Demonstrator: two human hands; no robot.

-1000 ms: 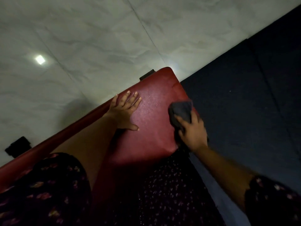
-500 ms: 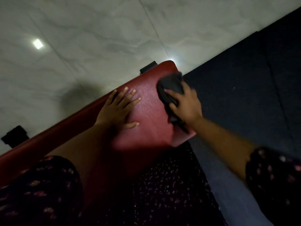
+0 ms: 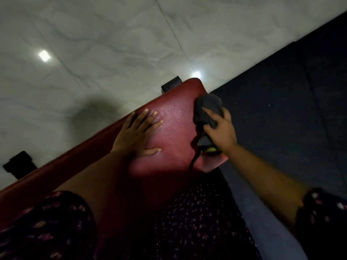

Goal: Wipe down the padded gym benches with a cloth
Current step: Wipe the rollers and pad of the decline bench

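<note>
Your right fingers (image 3: 211, 115) curl round a dark grey cloth (image 3: 208, 104), bunched against the right edge of the red bench (image 3: 176, 119), right of centre in the frame. A strip of the cloth trails down toward you from under the right hand (image 3: 221, 134), and a small yellow-green patch shows at its heel. Your left fingers (image 3: 148, 119) lie straight and spread, the left hand (image 3: 135, 136) flat on the pad at centre. The bench runs from lower left to upper centre, over pale marble floor (image 3: 93, 44); a dark mat (image 3: 281, 109) fills the right.
</note>
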